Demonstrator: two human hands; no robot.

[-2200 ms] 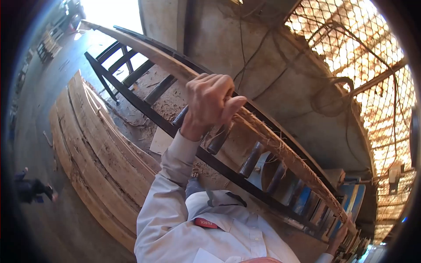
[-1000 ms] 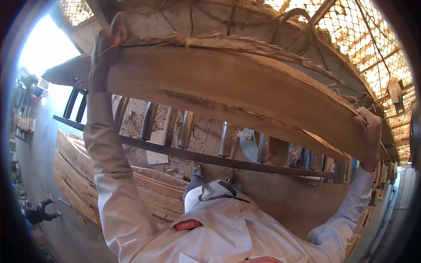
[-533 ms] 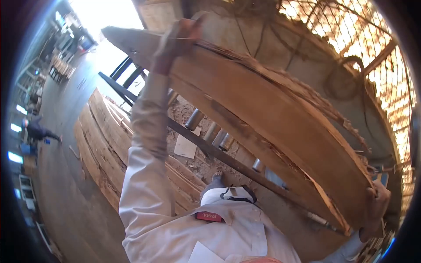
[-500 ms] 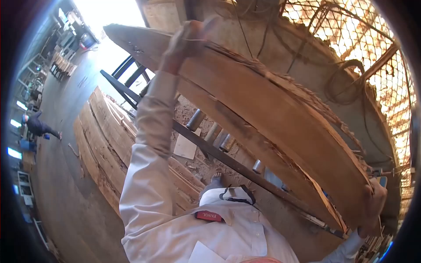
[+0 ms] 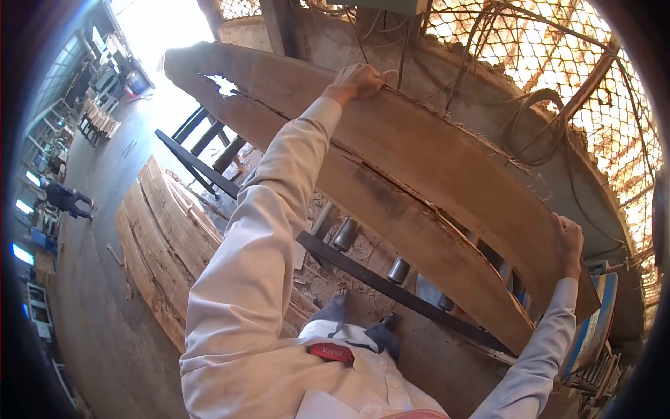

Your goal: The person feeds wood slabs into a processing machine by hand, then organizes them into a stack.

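Note:
A long wooden plank (image 5: 447,150) lies across a roller frame, with a second plank (image 5: 391,216) on its near side. A ragged split runs between the two and widens toward the right end. My left hand (image 5: 359,80) is closed over the far edge of the first plank, around its middle. At the right end of that same plank, my right hand (image 5: 569,244) grips the edge with bent fingers. Dark metal rails and rollers (image 5: 345,234) show beneath the wood.
Rough boards (image 5: 164,244) are stacked on the floor to the left. A person (image 5: 66,199) stands farther left. Coiled cable (image 5: 534,129) hangs by the wall beyond the planks, below wire mesh. A blue-edged board (image 5: 593,325) leans at right.
The far plank's ragged bark edge has turned away and its face lies flatter. My left hand has shifted right along the edge; my right hand has moved up and left.

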